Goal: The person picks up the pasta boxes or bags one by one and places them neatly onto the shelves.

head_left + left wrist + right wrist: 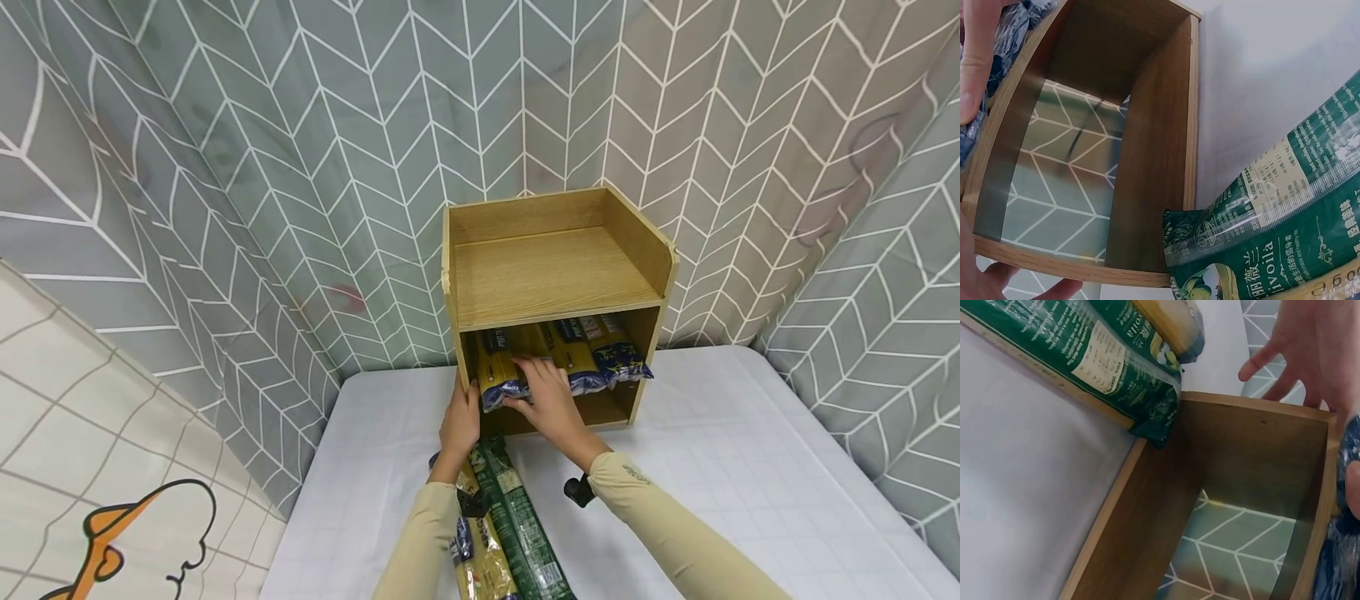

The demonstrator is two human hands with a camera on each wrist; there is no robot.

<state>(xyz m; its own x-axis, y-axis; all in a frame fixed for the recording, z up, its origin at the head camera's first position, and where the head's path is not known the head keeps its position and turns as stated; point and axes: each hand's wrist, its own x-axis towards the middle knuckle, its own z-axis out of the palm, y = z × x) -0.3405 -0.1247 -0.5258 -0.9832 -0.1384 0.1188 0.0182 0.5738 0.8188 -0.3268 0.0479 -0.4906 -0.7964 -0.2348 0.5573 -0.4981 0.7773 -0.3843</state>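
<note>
The small wooden shelf (pixel 551 271) stands on the white table. My left hand (pixel 459 421) rests along its left side panel, fingers spread on the outer face. Several long yellow-and-blue plastic packets (pixel 573 354) lie side by side in the middle compartment, blue ends facing out. My right hand (pixel 551 400) grips the front end of a packet near the left, thumb (pixel 969 107) on its blue wrapping and fingers over the top. That hand hides most of this packet. In both wrist views, the lower compartment's patterned back (pixel 1063 181) shows between wooden walls.
A long green packet (pixel 521 517), printed with olives, lies on the table (pixel 675 500) before the shelf, its far end at the shelf's bottom edge. Beside it lies another yellow packet (pixel 483 554), partly under my left forearm. A patterned curtain (pixel 360 167) hangs behind.
</note>
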